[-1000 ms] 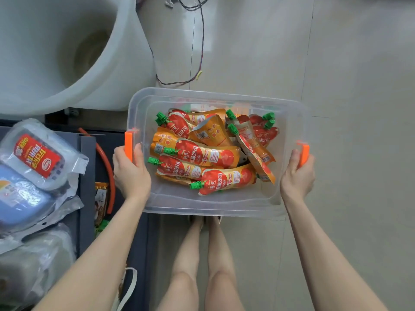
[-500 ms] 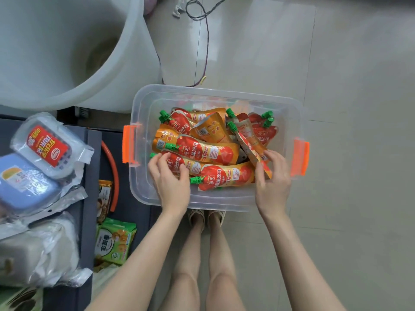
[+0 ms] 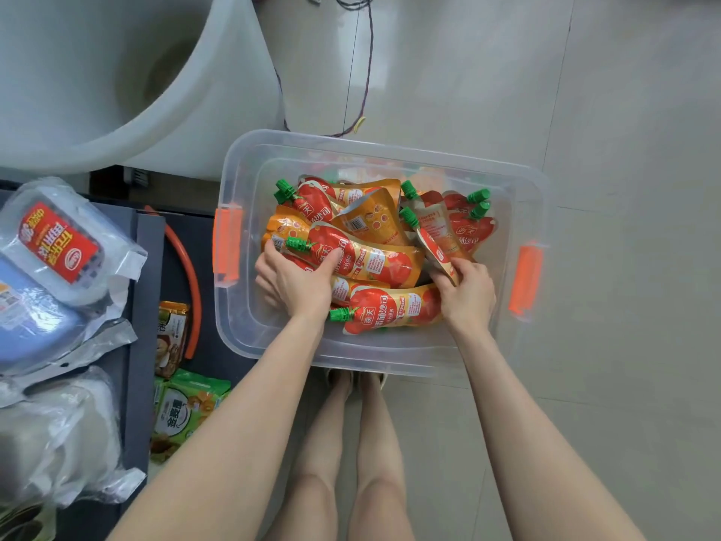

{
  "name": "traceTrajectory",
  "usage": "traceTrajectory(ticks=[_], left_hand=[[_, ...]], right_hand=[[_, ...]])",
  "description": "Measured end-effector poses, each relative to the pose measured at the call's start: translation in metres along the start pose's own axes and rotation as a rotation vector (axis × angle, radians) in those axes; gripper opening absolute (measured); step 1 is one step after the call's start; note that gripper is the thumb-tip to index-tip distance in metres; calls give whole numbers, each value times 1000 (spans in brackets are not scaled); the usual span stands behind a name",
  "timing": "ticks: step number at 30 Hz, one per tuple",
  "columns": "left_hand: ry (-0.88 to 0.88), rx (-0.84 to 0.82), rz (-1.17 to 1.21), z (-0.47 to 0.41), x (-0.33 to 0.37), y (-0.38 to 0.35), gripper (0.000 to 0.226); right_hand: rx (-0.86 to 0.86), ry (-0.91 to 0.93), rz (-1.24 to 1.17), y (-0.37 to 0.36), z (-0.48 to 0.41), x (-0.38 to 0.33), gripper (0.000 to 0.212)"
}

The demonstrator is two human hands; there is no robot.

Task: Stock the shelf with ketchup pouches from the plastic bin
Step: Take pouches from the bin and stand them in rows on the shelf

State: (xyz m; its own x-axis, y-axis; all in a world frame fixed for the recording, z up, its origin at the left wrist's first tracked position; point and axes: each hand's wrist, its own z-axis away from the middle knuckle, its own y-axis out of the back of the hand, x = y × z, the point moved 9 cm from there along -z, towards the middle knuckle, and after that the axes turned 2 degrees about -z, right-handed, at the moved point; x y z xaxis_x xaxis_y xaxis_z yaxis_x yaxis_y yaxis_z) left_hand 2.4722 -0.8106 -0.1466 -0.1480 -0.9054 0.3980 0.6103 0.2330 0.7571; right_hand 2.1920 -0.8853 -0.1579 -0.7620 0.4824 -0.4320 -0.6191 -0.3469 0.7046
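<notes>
A clear plastic bin (image 3: 394, 152) with orange latches sits on the tiled floor, holding several red-and-orange ketchup pouches with green caps. My left hand (image 3: 296, 281) reaches into the bin's left side and grips a long pouch (image 3: 374, 259) near its capped end, thumb on its front. My right hand (image 3: 466, 290) pinches the lower end of a tilted pouch (image 3: 433, 232) at the right. Another pouch (image 3: 390, 312) lies flat at the front, between my hands.
A dark shelf unit (image 3: 142, 275) stands at the left with wrapped food trays (image 3: 58, 244) on top and snack packets (image 3: 187, 408) lower down. A large white tub (image 3: 117, 72) fills the upper left. Cables (image 3: 361, 72) trail on the floor behind the bin. My legs are below the bin.
My hands left the bin's orange latches, moved inside over the pouches, and now each has closed on a pouch. The bin has settled onto the floor.
</notes>
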Motion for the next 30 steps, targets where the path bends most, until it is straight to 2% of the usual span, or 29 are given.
traceTrajectory(ticks=[6, 10, 14, 17, 22, 24, 27, 30], left_hand=[[-147, -46, -109, -5, 19, 4, 67], [-294, -148, 2, 8, 55, -3, 58], [-189, -315, 324, 8, 64, -19, 55], [-144, -384, 263, 9, 53, -30, 55], [-77, -535, 344, 18, 39, -47, 38], [-61, -571, 432, 25, 43, -49, 38], [-50, -492, 492, 28, 45, -36, 35], [-59, -481, 595, 37, 53, -12, 12]], right_hand=[[18, 113, -134, 18, 3, -21, 22], [-124, 116, -62, 2, 13, -34, 29], [-250, 1, -132, -14, 18, -26, 48], [-290, -40, -147, -21, 18, -18, 70], [-306, -134, -251, -32, 15, 0, 86], [-293, -174, -341, -30, 17, -2, 72], [-291, -179, -519, -27, 23, -8, 45], [-300, -93, -611, -11, 37, -25, 36]])
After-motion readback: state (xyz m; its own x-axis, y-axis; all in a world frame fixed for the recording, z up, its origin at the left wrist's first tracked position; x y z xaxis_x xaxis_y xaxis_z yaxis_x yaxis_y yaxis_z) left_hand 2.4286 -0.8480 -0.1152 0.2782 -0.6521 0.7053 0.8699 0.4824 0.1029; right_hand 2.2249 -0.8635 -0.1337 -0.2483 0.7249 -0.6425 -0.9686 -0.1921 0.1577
